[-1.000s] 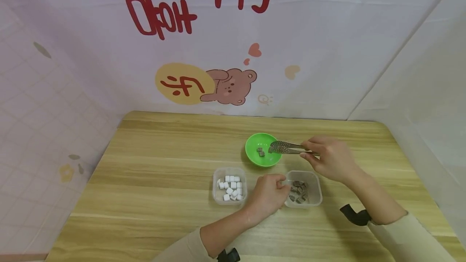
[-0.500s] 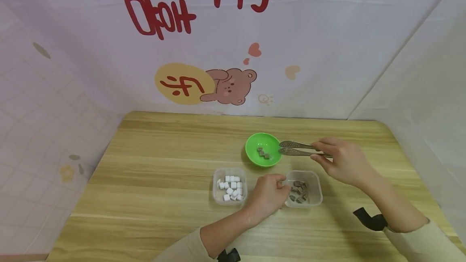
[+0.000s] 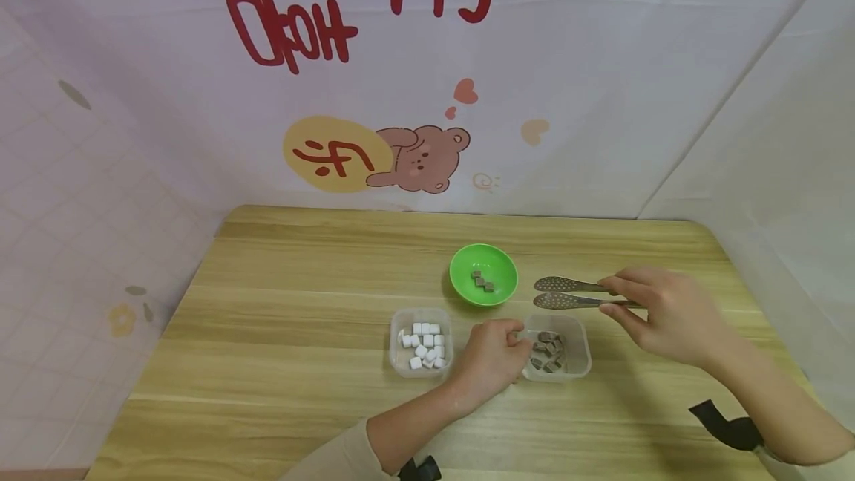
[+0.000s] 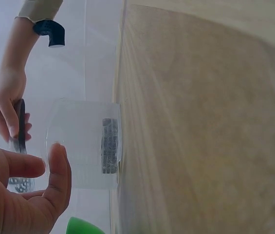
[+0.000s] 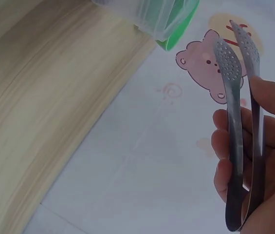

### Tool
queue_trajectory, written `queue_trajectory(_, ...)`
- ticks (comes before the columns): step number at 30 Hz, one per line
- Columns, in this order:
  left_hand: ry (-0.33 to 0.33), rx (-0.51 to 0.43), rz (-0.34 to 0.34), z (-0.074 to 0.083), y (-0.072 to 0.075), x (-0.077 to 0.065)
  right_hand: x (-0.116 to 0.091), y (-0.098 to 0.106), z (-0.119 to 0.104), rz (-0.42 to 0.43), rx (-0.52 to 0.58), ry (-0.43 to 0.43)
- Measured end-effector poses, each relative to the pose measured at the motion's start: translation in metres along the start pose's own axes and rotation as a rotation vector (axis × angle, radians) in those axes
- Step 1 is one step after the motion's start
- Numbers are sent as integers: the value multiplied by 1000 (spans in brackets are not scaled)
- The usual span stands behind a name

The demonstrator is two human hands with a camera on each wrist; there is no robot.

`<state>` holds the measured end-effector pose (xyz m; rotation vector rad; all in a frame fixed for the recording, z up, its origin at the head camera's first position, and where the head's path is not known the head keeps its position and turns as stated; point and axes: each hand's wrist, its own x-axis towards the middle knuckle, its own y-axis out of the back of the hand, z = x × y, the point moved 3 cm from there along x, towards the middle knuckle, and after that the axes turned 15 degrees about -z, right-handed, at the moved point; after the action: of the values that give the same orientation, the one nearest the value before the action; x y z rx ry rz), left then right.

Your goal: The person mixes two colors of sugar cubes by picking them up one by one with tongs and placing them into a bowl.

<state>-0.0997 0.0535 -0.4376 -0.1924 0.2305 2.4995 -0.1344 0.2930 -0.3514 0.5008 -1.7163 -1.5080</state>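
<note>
My right hand (image 3: 675, 314) holds metal tongs (image 5: 232, 97) with perforated tips. The tips are spread, nothing between them, right of the green bowl (image 3: 496, 257) and behind the right container in the head view. Inside the bowl lie three small brown cubes (image 3: 479, 282). My left hand (image 3: 493, 353) pinches the left rim of a clear plastic container (image 3: 580, 367), thumb and finger on either side of it in the left wrist view. Several brown pieces (image 3: 549, 347) lie in that container.
A second clear container (image 3: 395, 362) with several white cubes (image 3: 429, 340) stands left of my left hand. The wooden table (image 3: 280, 303) meets a printed cloth backdrop (image 3: 588, 95) at its far edge. White cloth hangs on both sides.
A brown cube left the tongs and now lies in the bowl with the two others. The tongs drew right and nearer, their tips spreading. My left hand stayed put.
</note>
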Motion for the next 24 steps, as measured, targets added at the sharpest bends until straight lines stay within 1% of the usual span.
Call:
queue_trajectory(5,-4,4,-3,0,0,0,-10,6,-5,-30,-26,8)
queue_trajectory(9,-9,8,-1,0,-1,1,-15,7,-11,-53,-37,25)
queue_trajectory(16,-2,8,-1,1,-1,0,-18,-1,-23,-114,-63,56)
queue_trajectory(24,-9,13,-5,1,-1,-1,-13,-10,-32,-162,-114,95)
